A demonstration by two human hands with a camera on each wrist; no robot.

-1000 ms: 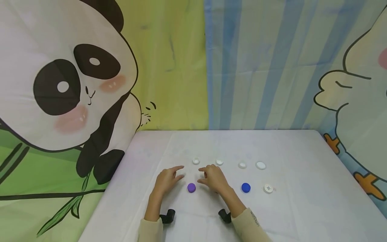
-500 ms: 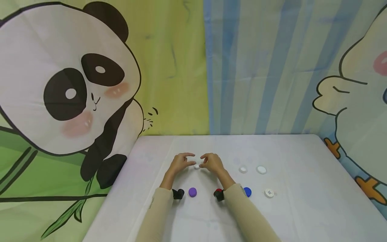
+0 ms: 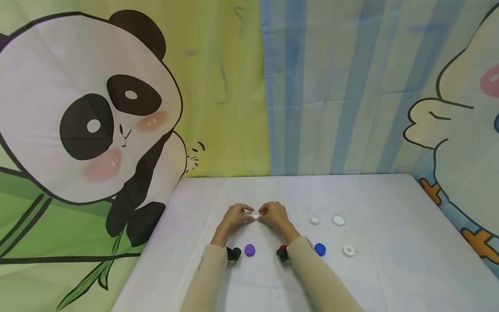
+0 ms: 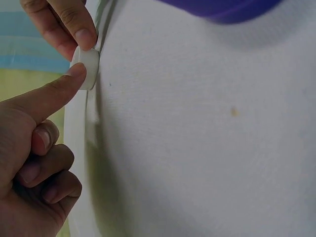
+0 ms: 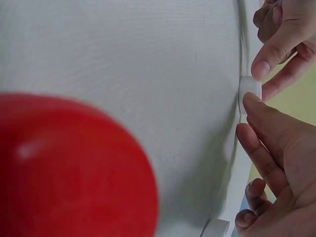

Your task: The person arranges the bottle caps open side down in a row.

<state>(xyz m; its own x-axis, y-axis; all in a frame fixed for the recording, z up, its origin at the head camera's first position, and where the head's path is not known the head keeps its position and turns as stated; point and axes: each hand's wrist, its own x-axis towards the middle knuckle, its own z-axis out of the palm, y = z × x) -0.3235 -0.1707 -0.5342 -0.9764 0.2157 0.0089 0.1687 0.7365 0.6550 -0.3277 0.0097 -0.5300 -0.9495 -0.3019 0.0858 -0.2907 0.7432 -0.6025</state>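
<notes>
A small white ridged cap (image 3: 255,215), like a bottle cap, is between my two hands toward the back of the white table. My left hand (image 3: 234,215) pinches it from the left, thumb on the near side and index finger behind. From the right my right hand (image 3: 273,213) pinches the same cap. In the left wrist view the cap (image 4: 89,67) stands on its side at both hands' fingertips. The right wrist view shows the cap (image 5: 249,93) under both thumbs, with my right index finger beside it. My other left fingers are curled in.
Near my wrists lie a purple round piece (image 3: 250,250) and a red one (image 5: 74,168). Farther right are a blue round piece (image 3: 320,249) and several white caps, including a ringed one (image 3: 348,251) and a flat one (image 3: 338,220). Another white cap (image 5: 216,228) lies by my right hand.
Both hands have moved forward, away from the purple piece, and come together at the leftmost white cap in the back row. Their fingers have closed around it.
</notes>
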